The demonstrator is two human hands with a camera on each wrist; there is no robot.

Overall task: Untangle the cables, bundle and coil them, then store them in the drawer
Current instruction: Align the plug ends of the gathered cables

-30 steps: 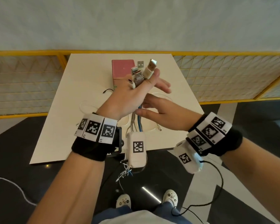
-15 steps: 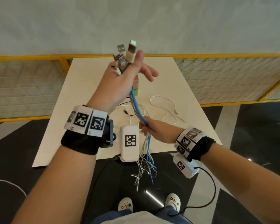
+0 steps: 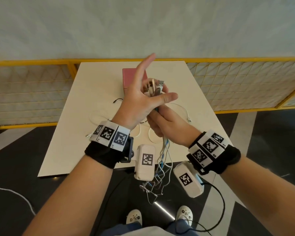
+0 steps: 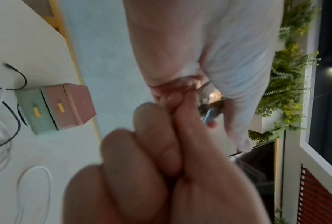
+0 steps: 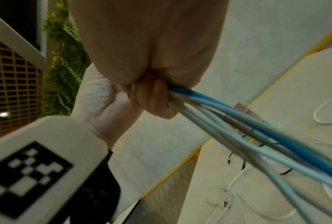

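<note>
Since 0.5 s ago, right hand [image 3: 167, 126] rose, clamping cable bundle [image 3: 162, 160] just below left hand's [image 3: 140, 101] grip.

The person's left hand [image 3: 140, 101] covers the front of the pink-topped box [image 3: 129, 75] on the cream rectangular table [image 3: 95, 86]. The blue and white cable bundle [image 5: 253, 131] blurs and runs off the right wrist picture's edge. Behind the right hand [image 3: 167, 126], the white loops' [image 3: 141, 133] tangle is perhaps unreadable.

cables [image 5: 272, 136] blue+white | drawer box [image 4: 65, 106] pink/green | wristbands [image 3: 109, 136] blk/wht checker tags
</note>
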